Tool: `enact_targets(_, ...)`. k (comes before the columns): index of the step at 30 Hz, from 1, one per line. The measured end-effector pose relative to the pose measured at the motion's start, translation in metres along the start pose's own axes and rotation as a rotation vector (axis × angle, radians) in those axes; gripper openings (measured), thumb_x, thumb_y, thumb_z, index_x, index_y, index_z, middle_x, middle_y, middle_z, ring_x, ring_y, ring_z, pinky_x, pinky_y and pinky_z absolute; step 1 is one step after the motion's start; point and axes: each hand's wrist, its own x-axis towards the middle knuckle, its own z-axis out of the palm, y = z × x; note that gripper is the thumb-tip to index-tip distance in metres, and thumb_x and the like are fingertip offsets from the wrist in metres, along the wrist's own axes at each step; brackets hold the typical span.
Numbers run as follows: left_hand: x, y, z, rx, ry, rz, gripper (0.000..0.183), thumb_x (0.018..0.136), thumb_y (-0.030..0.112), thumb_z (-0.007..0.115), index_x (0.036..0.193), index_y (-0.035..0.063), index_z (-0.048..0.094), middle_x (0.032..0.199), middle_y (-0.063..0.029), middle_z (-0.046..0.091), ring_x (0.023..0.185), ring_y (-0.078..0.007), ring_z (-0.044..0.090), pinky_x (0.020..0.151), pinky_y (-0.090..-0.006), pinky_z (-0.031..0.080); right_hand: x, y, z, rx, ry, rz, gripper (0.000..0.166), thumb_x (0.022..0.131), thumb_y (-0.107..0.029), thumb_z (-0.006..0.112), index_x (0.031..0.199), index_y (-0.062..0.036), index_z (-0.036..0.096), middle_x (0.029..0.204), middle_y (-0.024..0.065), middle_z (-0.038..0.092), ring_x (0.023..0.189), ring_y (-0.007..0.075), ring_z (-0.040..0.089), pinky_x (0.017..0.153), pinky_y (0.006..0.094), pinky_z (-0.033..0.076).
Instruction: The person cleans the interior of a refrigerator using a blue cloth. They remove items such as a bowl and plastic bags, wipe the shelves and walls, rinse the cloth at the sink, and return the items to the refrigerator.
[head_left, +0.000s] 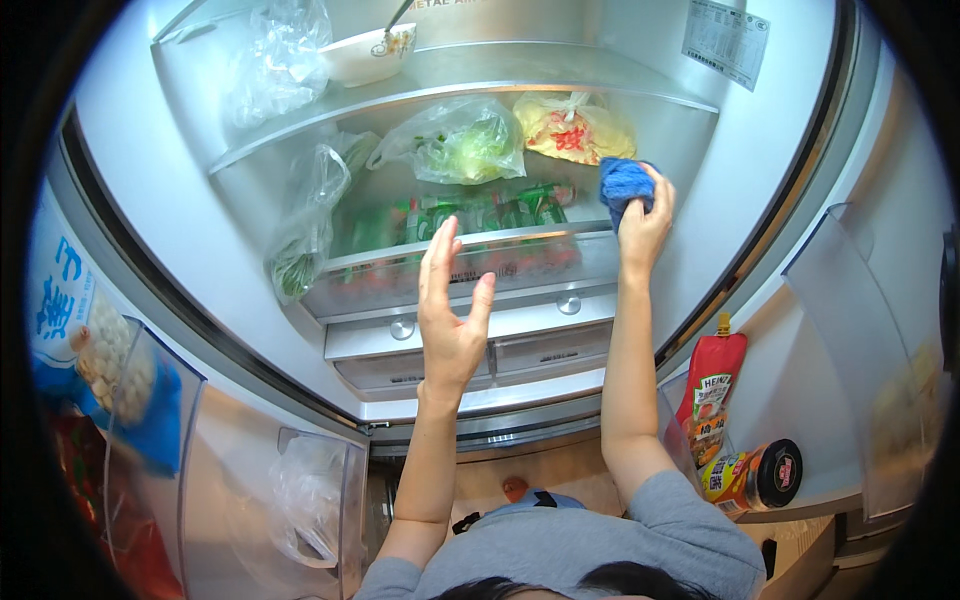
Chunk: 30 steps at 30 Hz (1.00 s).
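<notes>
A bunched blue cloth (627, 187) is held in my right hand (649, 217), at the right side of the open refrigerator, just below a knotted yellowish plastic bag with red print (574, 129). My left hand (452, 307) is raised and empty, fingers extended and thumb apart, in front of the clear drawer (540, 259). Behind that drawer's front edge lie several green and red cans (487, 214). A clear bag of leafy green vegetables (469, 146) rests between the glass shelf and the cans.
A patterned white bowl (371, 54) with a utensil and a plastic bag (281, 64) sit on the glass shelf (517, 67). Another bag with greens (307, 217) hangs at left. Open doors hold a blue food bag (161, 405), a red Heinz pouch (711, 390) and a jar (750, 476).
</notes>
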Motion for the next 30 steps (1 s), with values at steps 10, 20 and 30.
enact_targets(10,0.093,0.027,-0.031,0.674,0.368,0.448,0.044,0.092,0.018,0.06,0.136,0.0182,0.054,0.151,-0.0122,0.038,0.143,-0.0362,0.026,0.117,-0.0535,0.012,0.073,-0.051,0.124,1.43,-0.036,0.887,0.03,0.095,-0.035,0.042,0.098,-0.0096,0.057,0.088,0.0068,0.062,0.084,0.02,0.06,0.072,0.0392,0.052)
enact_targets(20,0.151,-0.011,-0.047,0.833,0.287,0.428,0.025,0.097,0.034,0.053,0.114,0.0239,0.07,0.119,0.0018,0.063,0.123,-0.0232,0.048,0.118,-0.0479,0.016,-0.026,-0.116,0.263,1.836,-0.512,1.133,0.028,0.091,-0.028,0.052,0.104,-0.0063,0.061,0.101,0.0104,0.065,0.089,0.0285,0.063,0.086,0.0431,0.051)
enact_targets(30,0.153,-0.016,-0.045,0.841,0.317,0.456,0.023,0.089,0.022,0.064,0.111,0.0256,0.07,0.114,0.0034,0.062,0.119,-0.0214,0.048,0.118,-0.051,0.017,0.188,0.021,0.197,1.176,-0.114,0.658,0.027,0.091,-0.028,0.05,0.101,-0.0069,0.063,0.097,0.0107,0.066,0.087,0.0299,0.063,0.085,0.0461,0.051)
